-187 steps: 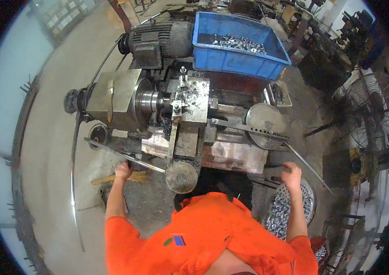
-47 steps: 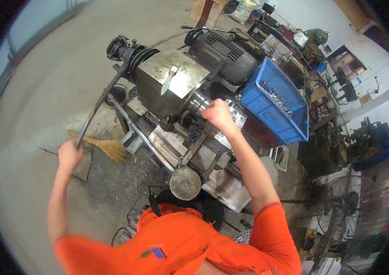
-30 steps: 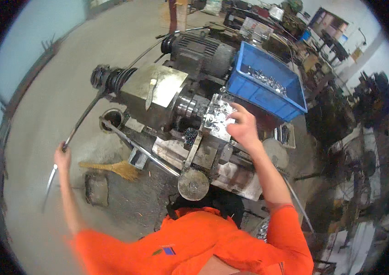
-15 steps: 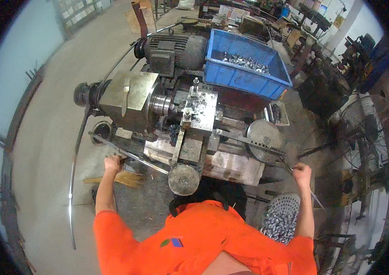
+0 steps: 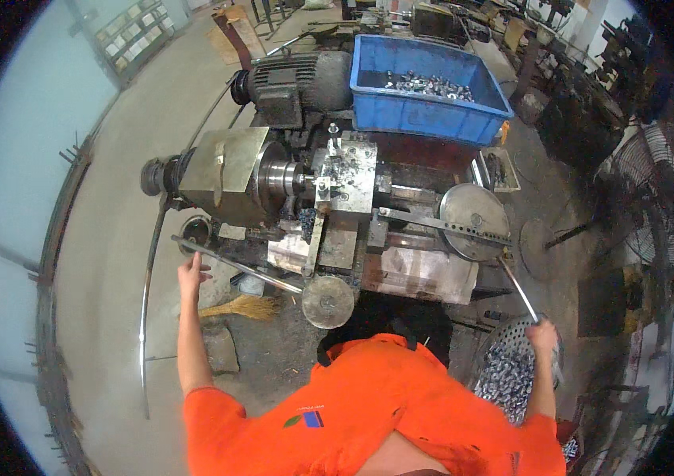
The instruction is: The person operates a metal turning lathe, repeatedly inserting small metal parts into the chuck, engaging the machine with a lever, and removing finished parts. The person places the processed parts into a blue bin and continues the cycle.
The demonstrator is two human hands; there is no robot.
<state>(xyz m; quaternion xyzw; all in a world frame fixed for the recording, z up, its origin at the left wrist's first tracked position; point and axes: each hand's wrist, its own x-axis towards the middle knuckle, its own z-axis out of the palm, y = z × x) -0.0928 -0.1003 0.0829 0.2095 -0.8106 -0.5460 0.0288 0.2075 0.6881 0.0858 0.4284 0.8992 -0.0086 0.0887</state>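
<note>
A metal workshop: a greasy lathe with its electric motor stands on a stained concrete floor, a blue crate of small metal parts behind it, a standing fan nearby.

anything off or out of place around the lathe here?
Nothing looks damaged or spilled. One oddity: a straw broom lies flat on the floor beside the machine base, just below the left hand on the long lever bar. The right hand grips the other lever's end.
</note>
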